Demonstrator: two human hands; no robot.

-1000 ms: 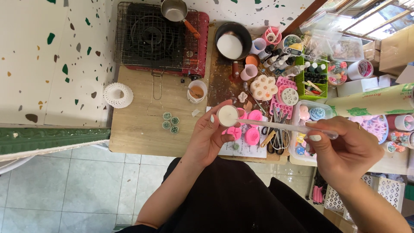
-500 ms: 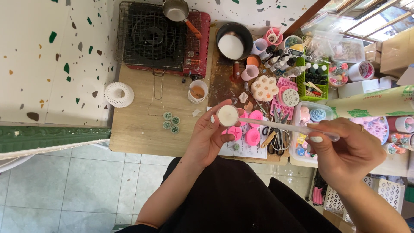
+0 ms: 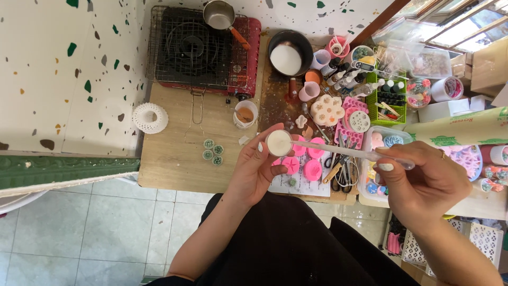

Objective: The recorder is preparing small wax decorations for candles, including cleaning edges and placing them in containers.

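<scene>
Pale wood made up the worktable (image 3: 174, 164), its far edge pushed against a white wall flecked with green and brown, grey-green floor tiles showing below its near edge. A red camping stove (image 3: 203, 50) sat at the far left corner with a small steel saucepan (image 3: 219, 14) on its grate, and a black pot (image 3: 288, 50) of white wax stood just beside it; pink moulds (image 3: 312, 169) lay on a sheet near the near edge, with scissors (image 3: 338, 161) alongside. My left hand (image 3: 256, 169) was raised over that near edge, palm turned up, fingers closed round a small round cup of white wax (image 3: 279, 143), its open face upward. My right hand (image 3: 423, 180) was well apart to the right, fingers pinched on the bulb end of a clear pipette (image 3: 344, 152). The pipette lay almost level, its long axis running left to right, the tip pointing left and meeting the cup's right rim.
</scene>
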